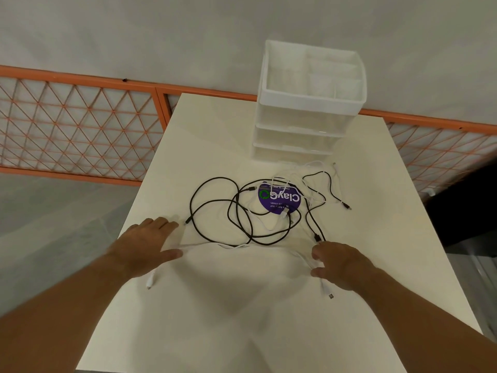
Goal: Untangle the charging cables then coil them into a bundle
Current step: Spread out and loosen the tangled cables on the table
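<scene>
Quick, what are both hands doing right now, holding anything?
Left hand: open, fingers straight, holding nothing.
Right hand: open, loosely curled over the white cable, not gripping it.

Tangled cables lie on the table, before the drawer unit.

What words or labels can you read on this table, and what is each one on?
"ClayGo": large white letters, upside down to the camera, on the round purple sticker on the table.
"Clean as you": small line on the same sticker; its end is blurred.
"keep our" and "clean": smaller lines there, partly under the cables; the rest is unreadable.
Drawer unit: no text visible.
</scene>
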